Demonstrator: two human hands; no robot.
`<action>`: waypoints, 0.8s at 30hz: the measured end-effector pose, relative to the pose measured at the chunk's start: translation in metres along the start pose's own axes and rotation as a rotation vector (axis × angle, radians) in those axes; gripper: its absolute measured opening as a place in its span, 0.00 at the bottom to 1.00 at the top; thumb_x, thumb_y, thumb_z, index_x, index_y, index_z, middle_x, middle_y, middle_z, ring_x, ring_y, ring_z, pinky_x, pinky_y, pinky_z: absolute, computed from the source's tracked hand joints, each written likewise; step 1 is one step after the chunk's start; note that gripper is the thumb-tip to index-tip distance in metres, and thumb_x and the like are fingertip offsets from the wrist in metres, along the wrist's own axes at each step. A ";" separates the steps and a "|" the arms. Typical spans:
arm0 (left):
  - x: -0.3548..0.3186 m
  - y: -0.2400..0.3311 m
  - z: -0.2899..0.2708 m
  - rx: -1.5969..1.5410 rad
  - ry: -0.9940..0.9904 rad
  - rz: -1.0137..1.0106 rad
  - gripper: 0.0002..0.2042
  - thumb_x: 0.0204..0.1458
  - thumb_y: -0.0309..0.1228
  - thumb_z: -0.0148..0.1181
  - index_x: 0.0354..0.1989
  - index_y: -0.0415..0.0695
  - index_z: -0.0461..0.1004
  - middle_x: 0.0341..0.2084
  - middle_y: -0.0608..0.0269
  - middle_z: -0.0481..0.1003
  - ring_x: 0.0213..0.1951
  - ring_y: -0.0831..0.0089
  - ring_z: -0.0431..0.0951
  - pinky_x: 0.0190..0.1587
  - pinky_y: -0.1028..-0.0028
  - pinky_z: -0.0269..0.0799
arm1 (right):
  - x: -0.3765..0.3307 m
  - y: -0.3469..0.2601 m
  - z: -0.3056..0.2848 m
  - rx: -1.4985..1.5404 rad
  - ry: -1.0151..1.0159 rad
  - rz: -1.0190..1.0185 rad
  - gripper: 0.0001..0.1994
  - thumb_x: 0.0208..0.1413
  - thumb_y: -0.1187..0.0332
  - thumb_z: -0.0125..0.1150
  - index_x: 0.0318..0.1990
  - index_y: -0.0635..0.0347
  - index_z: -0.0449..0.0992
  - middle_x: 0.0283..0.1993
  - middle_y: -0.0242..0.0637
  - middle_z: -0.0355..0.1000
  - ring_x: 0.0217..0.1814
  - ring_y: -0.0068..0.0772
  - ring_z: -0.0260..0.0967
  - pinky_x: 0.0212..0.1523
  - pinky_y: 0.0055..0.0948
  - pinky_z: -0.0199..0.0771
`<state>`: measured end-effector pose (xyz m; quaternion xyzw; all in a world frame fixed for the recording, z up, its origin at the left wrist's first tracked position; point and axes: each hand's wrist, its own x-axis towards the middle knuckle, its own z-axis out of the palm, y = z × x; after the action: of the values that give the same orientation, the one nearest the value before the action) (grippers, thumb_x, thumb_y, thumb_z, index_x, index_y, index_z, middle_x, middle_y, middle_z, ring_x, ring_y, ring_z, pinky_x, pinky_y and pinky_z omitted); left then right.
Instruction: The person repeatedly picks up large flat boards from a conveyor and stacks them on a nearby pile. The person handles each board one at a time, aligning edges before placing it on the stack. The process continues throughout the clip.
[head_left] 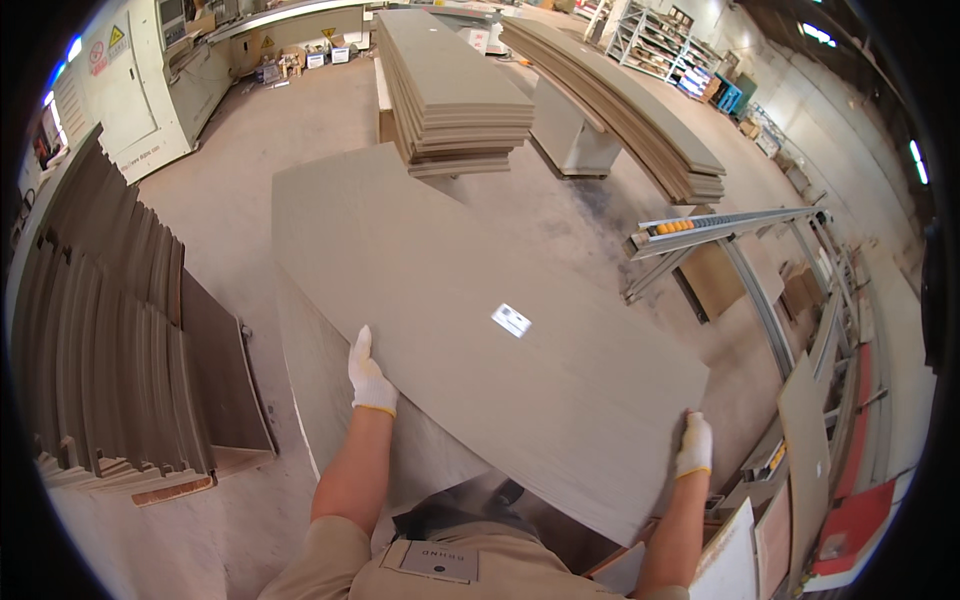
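A large grey-brown board (450,260) stretches out in front of me, with a white label (511,320) stuck near its middle. My left hand (370,375), in a white knit glove with a yellow cuff, grips the board's near left edge, thumb on top and the other fingers hidden beneath. At the right end, my right hand (694,446), gloved the same way, is closed round the edge; its fingers show only in part. Under the board on the left lies another flat grey surface (310,350), partly covered.
Upright boards (110,330) stand packed together at the left. Ahead are two board stacks, one (455,85) nearer the middle and one (620,95) to the right. A metal roller rail (720,225) with orange rollers stands at right, and a pale machine cabinet (120,90) at far left.
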<state>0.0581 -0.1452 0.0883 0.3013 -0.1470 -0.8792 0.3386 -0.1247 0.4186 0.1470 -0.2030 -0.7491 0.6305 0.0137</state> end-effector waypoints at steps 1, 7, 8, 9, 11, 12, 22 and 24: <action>0.006 0.001 -0.001 0.030 -0.003 0.051 0.29 0.63 0.37 0.62 0.69 0.40 0.63 0.62 0.53 0.72 0.63 0.56 0.72 0.68 0.54 0.67 | -0.004 0.005 0.018 0.090 -0.033 0.046 0.10 0.61 0.63 0.59 0.40 0.60 0.80 0.39 0.27 0.72 0.41 0.23 0.63 0.46 0.31 0.66; -0.046 -0.027 -0.017 0.309 -0.007 0.184 0.35 0.59 0.27 0.64 0.73 0.35 0.55 0.67 0.51 0.66 0.66 0.61 0.68 0.69 0.63 0.63 | -0.061 0.018 0.124 0.267 -0.313 0.275 0.05 0.62 0.68 0.58 0.32 0.50 0.74 0.34 0.21 0.71 0.33 0.21 0.65 0.35 0.32 0.69; -0.055 -0.019 -0.019 0.399 -0.013 0.197 0.36 0.60 0.24 0.62 0.75 0.33 0.52 0.67 0.49 0.65 0.67 0.61 0.67 0.70 0.65 0.61 | -0.087 0.007 0.142 0.241 -0.305 0.322 0.05 0.63 0.69 0.58 0.32 0.49 0.72 0.33 0.20 0.70 0.31 0.21 0.64 0.32 0.32 0.69; -0.059 -0.008 -0.026 0.492 0.028 0.241 0.36 0.60 0.24 0.62 0.75 0.32 0.51 0.68 0.48 0.65 0.67 0.60 0.66 0.70 0.66 0.61 | -0.116 -0.006 0.159 0.215 -0.302 0.368 0.06 0.63 0.70 0.57 0.32 0.48 0.71 0.32 0.19 0.69 0.29 0.21 0.64 0.29 0.32 0.68; -0.054 0.013 -0.021 0.676 0.050 0.309 0.38 0.60 0.23 0.61 0.76 0.31 0.49 0.68 0.46 0.64 0.68 0.60 0.66 0.70 0.66 0.61 | -0.099 0.053 0.149 0.214 -0.480 0.344 0.03 0.65 0.68 0.57 0.41 0.54 0.72 0.37 0.29 0.70 0.33 0.33 0.71 0.27 0.49 0.80; -0.056 0.035 -0.023 0.704 0.045 0.334 0.38 0.60 0.23 0.60 0.76 0.30 0.48 0.70 0.45 0.62 0.68 0.60 0.65 0.71 0.67 0.60 | -0.122 0.044 0.160 0.187 -0.563 0.403 0.06 0.66 0.67 0.58 0.44 0.57 0.70 0.38 0.34 0.70 0.33 0.38 0.72 0.28 0.52 0.82; -0.047 0.139 -0.074 1.582 0.184 0.541 0.40 0.57 0.38 0.64 0.77 0.43 0.53 0.76 0.47 0.55 0.75 0.48 0.55 0.74 0.59 0.55 | -0.253 -0.039 0.178 -0.538 -0.958 0.464 0.05 0.63 0.74 0.54 0.42 0.67 0.72 0.38 0.46 0.78 0.34 0.42 0.77 0.31 0.41 0.83; -0.051 0.145 -0.109 1.782 0.265 0.517 0.43 0.59 0.49 0.62 0.78 0.44 0.50 0.75 0.45 0.56 0.72 0.45 0.61 0.72 0.57 0.58 | -0.221 -0.025 0.163 -0.807 -0.870 -0.036 0.05 0.63 0.73 0.56 0.38 0.64 0.76 0.36 0.40 0.79 0.36 0.31 0.77 0.35 0.32 0.79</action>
<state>0.2296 -0.2219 0.0929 0.5053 -0.7891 -0.2983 0.1818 0.0259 0.1910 0.1891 0.0975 -0.8697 0.3209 -0.3621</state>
